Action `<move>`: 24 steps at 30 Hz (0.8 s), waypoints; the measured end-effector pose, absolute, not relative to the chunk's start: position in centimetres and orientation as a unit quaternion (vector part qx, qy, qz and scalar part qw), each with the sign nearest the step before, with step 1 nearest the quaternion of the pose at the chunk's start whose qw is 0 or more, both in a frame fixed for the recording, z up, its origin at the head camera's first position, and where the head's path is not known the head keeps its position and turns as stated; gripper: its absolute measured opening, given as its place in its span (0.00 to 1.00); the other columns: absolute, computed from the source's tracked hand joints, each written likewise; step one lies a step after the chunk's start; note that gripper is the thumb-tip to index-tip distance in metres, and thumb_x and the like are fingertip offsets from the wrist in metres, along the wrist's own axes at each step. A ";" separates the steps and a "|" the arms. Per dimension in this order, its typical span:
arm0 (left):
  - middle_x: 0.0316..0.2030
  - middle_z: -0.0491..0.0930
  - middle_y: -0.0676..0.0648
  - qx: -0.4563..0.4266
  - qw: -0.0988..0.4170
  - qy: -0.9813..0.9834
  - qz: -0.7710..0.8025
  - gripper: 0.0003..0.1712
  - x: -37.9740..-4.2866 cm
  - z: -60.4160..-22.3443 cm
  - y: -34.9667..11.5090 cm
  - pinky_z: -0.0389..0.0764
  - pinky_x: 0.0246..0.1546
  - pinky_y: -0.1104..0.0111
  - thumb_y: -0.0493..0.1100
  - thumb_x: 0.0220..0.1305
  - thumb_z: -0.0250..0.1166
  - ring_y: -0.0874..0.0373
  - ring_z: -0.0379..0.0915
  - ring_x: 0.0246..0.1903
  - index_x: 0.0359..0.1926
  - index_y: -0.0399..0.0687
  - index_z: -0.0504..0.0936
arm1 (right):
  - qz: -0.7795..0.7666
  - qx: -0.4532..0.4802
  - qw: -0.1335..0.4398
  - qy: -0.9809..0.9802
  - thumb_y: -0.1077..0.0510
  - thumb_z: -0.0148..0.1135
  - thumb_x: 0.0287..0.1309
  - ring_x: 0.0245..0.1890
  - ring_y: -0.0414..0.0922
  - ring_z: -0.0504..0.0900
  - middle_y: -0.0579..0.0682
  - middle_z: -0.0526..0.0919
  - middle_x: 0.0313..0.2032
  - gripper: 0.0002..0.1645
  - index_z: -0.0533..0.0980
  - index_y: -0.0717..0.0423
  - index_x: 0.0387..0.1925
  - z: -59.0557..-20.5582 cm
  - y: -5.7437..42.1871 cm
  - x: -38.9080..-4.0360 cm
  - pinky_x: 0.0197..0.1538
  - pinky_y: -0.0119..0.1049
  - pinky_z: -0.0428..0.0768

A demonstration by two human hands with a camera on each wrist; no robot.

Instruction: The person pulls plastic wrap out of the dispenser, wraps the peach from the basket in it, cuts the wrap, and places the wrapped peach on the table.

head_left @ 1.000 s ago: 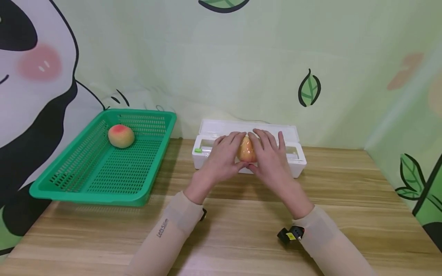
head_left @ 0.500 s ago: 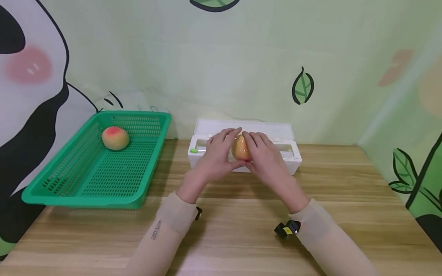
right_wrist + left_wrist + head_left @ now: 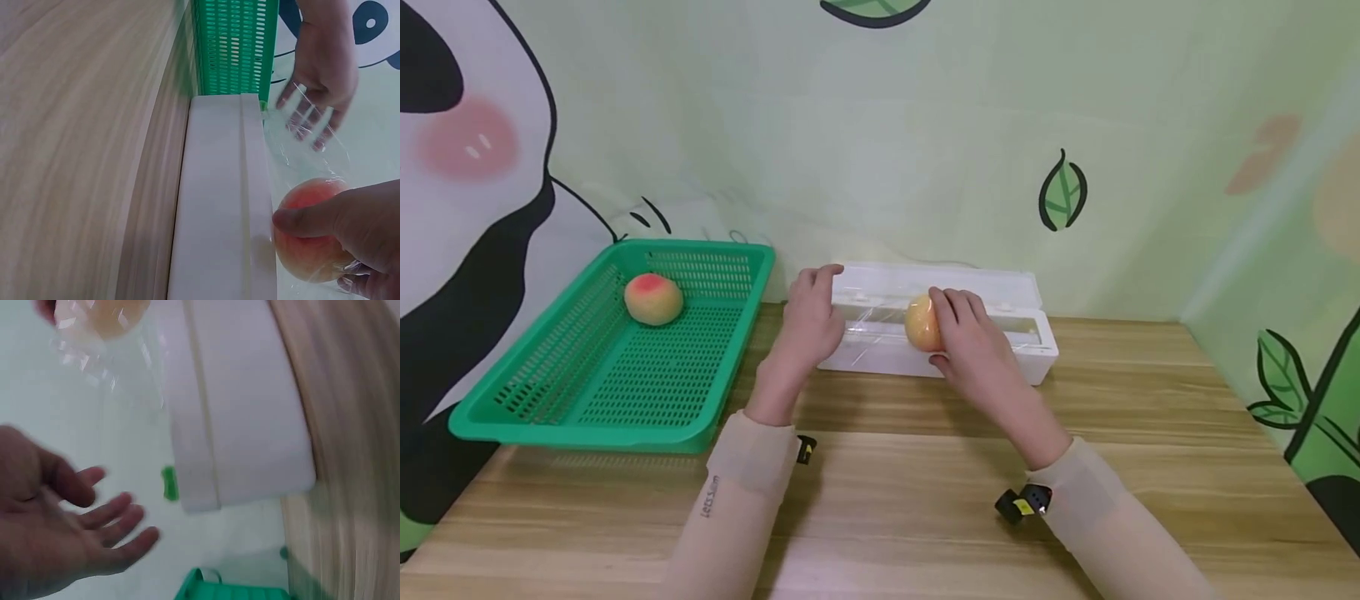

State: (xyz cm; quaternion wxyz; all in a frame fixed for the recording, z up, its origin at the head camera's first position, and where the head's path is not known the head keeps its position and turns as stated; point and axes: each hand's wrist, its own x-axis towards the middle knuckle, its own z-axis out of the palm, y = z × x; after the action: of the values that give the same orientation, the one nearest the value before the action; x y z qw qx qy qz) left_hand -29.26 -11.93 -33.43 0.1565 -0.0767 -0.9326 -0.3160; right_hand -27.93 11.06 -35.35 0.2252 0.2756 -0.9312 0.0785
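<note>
My right hand (image 3: 973,342) grips a peach (image 3: 922,323) over the front of a white cling film dispenser (image 3: 880,360). The thumb lies across the peach's red side in the right wrist view. Clear cling film (image 3: 306,153) clings around the fruit and trails off it toward my left hand (image 3: 811,321). That hand is at the dispenser's left end, its fingers loosely bent and spread with nothing held in the left wrist view (image 3: 81,531). A small green slider (image 3: 169,483) shows on the dispenser's edge near those fingers. The dispenser's lid (image 3: 940,282) stands raised at the back.
To the left stands a green plastic basket (image 3: 700,437) with a second peach (image 3: 653,299) inside. Basket and dispenser are on a wood-grain table (image 3: 895,500). Behind them hangs a pale green printed backdrop (image 3: 940,167).
My left hand has come off the wrapped peach and moved left to the dispenser's end. My right hand keeps holding the peach in nearly the same place.
</note>
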 end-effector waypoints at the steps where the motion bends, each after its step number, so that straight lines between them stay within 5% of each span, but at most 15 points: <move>1: 0.63 0.59 0.33 -0.074 0.121 -0.942 -0.305 0.33 -29.3 -33.4 -12.3 0.62 0.59 0.53 0.26 0.61 0.48 0.40 0.56 0.62 0.69 0.36 0.63 | 0.078 0.275 0.227 -0.931 0.58 0.81 0.44 0.62 0.56 0.64 0.60 0.65 0.60 0.55 0.59 0.65 0.69 -35.4 11.0 -28.0 0.58 0.44 0.71; 5: 0.67 0.52 0.31 -0.075 0.007 -0.962 -0.263 0.40 -29.2 -33.5 -13.4 0.57 0.64 0.53 0.27 0.61 0.52 0.40 0.48 0.68 0.74 0.34 0.51 | 0.084 0.274 0.234 -0.929 0.59 0.80 0.44 0.62 0.56 0.64 0.60 0.66 0.60 0.53 0.60 0.65 0.68 -35.4 10.9 -28.0 0.56 0.45 0.72; 10: 0.69 0.51 0.31 -0.077 -0.057 -0.966 -0.239 0.45 -29.5 -34.3 -13.9 0.55 0.65 0.54 0.33 0.64 0.60 0.40 0.48 0.70 0.75 0.31 0.45 | 0.092 0.276 0.233 -0.928 0.59 0.82 0.41 0.62 0.56 0.63 0.60 0.65 0.60 0.56 0.59 0.65 0.68 -35.6 10.8 -28.2 0.56 0.44 0.72; 17: 0.64 0.62 0.32 -0.066 -0.038 -0.962 -0.264 0.50 -30.2 -35.7 -13.7 0.62 0.62 0.54 0.45 0.55 0.73 0.41 0.60 0.64 0.70 0.27 0.57 | 0.096 0.274 0.245 -0.925 0.60 0.81 0.42 0.61 0.55 0.65 0.58 0.67 0.58 0.52 0.61 0.64 0.66 -35.7 10.7 -28.4 0.58 0.44 0.71; 24: 0.52 0.73 0.34 -0.062 -0.005 -0.970 -0.237 0.46 -30.2 -36.1 -13.3 0.71 0.53 0.57 0.54 0.51 0.77 0.44 0.71 0.51 0.59 0.26 0.68 | 0.098 0.276 0.253 -0.922 0.59 0.82 0.41 0.60 0.54 0.66 0.57 0.69 0.57 0.51 0.62 0.64 0.64 -35.7 10.7 -28.3 0.58 0.43 0.71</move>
State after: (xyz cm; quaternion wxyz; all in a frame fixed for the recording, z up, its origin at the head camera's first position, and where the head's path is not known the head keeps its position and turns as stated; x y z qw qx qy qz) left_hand -30.25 -13.29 -36.06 -0.0047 -0.0623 -0.9696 -0.2366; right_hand -28.28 10.71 -35.69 0.2526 0.2758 -0.9222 0.0983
